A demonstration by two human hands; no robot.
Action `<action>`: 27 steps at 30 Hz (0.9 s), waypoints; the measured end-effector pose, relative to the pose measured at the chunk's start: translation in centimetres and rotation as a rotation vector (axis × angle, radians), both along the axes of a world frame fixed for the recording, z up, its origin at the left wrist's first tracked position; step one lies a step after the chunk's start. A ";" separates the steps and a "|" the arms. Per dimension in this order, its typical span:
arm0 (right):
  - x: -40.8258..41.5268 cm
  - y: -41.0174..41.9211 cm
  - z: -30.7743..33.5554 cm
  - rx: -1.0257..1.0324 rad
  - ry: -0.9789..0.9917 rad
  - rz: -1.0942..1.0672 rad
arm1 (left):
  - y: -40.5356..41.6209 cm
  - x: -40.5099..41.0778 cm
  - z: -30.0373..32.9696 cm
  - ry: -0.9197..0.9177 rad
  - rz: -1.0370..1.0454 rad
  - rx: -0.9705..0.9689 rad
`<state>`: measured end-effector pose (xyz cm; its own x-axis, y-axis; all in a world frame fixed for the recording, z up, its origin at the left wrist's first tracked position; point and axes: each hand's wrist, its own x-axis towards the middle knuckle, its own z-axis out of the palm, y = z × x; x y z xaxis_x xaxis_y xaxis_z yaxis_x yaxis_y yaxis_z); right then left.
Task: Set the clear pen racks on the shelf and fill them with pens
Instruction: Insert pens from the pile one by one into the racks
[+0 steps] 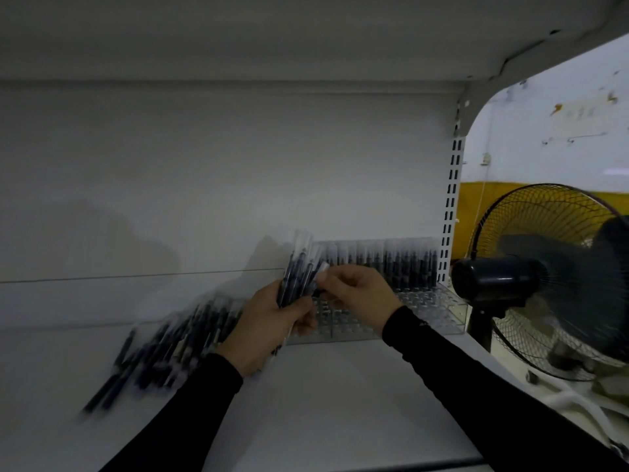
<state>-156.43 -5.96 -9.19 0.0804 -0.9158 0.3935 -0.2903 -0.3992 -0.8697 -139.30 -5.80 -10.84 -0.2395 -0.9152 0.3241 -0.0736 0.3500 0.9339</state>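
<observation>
Clutching a bundle of slim dark pens (pixel 297 277), the left hand (pixel 269 330) steadies them while the right hand (pixel 357 294) pinches one clear cap.

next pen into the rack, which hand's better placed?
Right hand, probably: it pinches one pen off the bundle and sits directly over the clear rack. Left hand grips the bundle.

Shop stockroom: white slotted-upright shelving (pixel 451 212), pedestal fan (pixel 544 284), scuffed wall (pixel 561 141).

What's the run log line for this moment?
left hand: grips pen bundle | right hand: pinches one pen | rack: partly filled
</observation>
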 end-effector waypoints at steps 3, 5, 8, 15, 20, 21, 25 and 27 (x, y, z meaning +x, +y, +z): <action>0.0 -0.1 -0.1 0.012 -0.090 0.000 | 0.0 -0.4 -0.1 0.031 -0.019 0.026; -0.4 -0.3 0.3 0.051 -0.251 -0.011 | 0.1 -0.5 -0.1 0.071 -0.027 0.042; -1.6 -0.6 1.4 0.057 -0.477 -0.059 | 0.0 -0.2 -0.1 0.077 0.007 0.039; -5.0 -1.7 3.3 -0.152 -0.484 -0.308 | -0.8 0.6 -0.5 -0.083 0.094 -0.030; -6.0 -3.5 3.2 -0.216 -0.237 -0.473 | -0.7 0.5 -0.3 -0.072 0.105 -0.049; -5.9 -3.7 3.2 -0.226 -0.211 -0.475 | -0.8 0.5 -0.3 -0.071 0.107 -0.048; -5.5 -4.3 2.9 -0.268 -0.049 -0.500 | -1.0 0.7 -0.5 -0.075 0.110 -0.043; -5.4 -4.7 2.7 -0.258 -0.005 -0.504 | -1.0 0.7 -0.5 -0.081 0.113 -0.054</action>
